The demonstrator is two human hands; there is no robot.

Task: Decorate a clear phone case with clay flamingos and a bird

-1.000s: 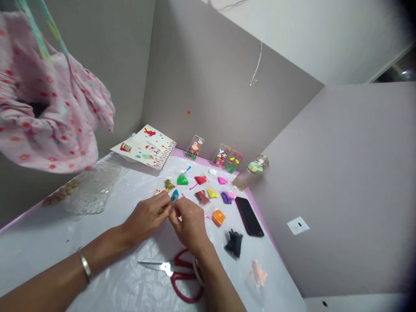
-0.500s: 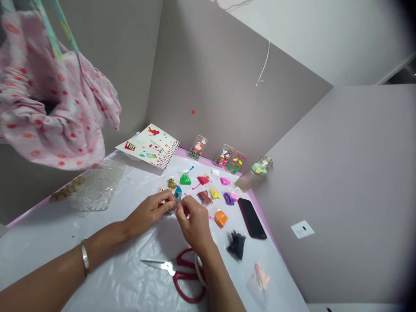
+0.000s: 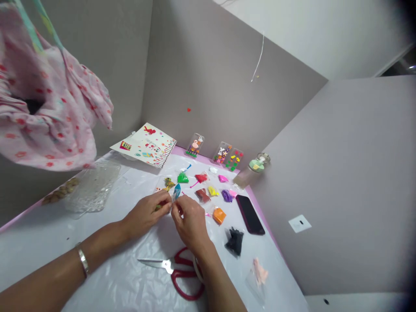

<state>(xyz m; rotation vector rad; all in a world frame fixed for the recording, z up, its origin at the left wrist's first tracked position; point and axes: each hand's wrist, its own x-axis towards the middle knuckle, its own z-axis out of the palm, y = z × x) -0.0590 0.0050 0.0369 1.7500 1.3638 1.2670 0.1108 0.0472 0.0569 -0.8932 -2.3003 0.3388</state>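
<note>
Both hands pinch a small bag of blue clay above a white-covered tabletop

Nearest, red-handled steel scissors (image 3: 177, 273) lie on a crinkled white plastic sheet (image 3: 39, 221) covering a pink-edged tabletop (image 3: 261, 216), just below the right hand (image 3: 191, 225). The left hand (image 3: 146, 213), a silver bangle (image 3: 82, 260) on its wrist, meets it above the sheet, and the fingers (image 3: 165, 204) of both are clenched around a small clear bag of blue clay (image 3: 177, 191), which stands upright between them. Just beyond lie small bags of clay (image 3: 219, 215) in orange, green, red, yellow, purple, black and pale pink, with a black smartphone (image 3: 249, 214) to the right. Farther off, a clear textured tray (image 3: 92, 187), decorated clear phone cases (image 3: 195, 145) and a printed craft booklet (image 3: 144, 145) sit near the grey wall (image 3: 195, 86), beside a hanging pink floral cloth (image 3: 48, 104)
</note>
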